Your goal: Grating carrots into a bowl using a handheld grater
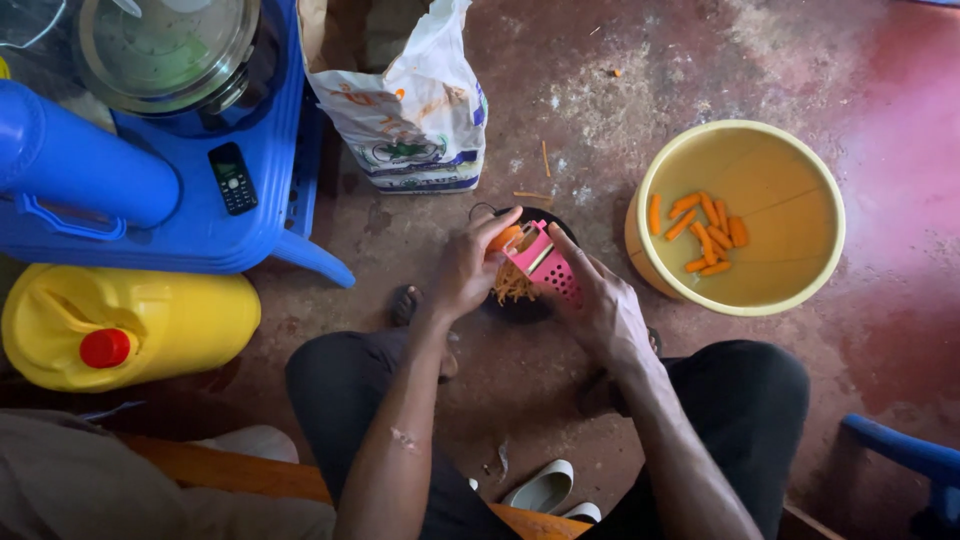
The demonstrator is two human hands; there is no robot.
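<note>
Carrot [505,238] sits pressed under your left hand [462,272] against the top of the pink grater [545,262], fingers curled shut around the stub. Your right hand [600,305] wraps closed round the grater's lower side, tilting it over the dark bowl [520,305] on the floor, where shreds pile up. With the piece this short, your fingertips could slip onto the blades, I'd judge, and the tilted grater might skid off the bowl. Peeled carrots wait in the yellow basin [790,290] to your right. Beyond the bowl stands a white printed bag [415,120]; left lies a yellow jerrycan [180,320] with a red cap.
</note>
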